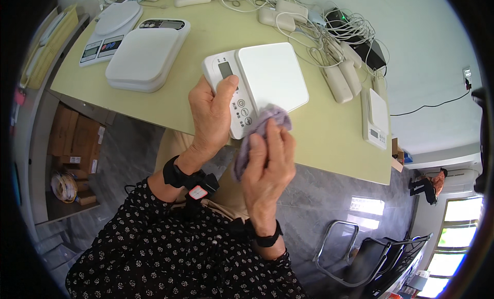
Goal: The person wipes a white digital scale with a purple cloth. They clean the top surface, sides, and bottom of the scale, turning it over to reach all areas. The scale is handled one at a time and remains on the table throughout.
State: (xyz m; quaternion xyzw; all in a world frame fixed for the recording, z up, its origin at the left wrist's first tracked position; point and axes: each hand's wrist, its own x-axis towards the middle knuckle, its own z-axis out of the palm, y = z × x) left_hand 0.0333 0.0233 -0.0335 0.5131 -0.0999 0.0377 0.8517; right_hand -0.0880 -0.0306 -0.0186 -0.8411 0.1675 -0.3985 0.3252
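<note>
A white digital kitchen scale (272,72) with a square platform is held tilted over the near edge of the table. My left hand (212,111) grips its control panel end, the thumb lying across the panel beside the small display. In my right hand (270,162) is a bunched purple-grey cloth (272,116), pressed against the scale's near corner by the buttons. The cloth's lower end hangs down beside the fingers. What the left fingers do beneath the scale is hidden.
On the pale green table (206,36) stand another white scale (144,57), a round-topped scale (116,21) and a small scale (375,119). Tangled cables and white adapters (339,80) lie at the back right. A folding chair (339,252) and a distant person (435,186) are at right.
</note>
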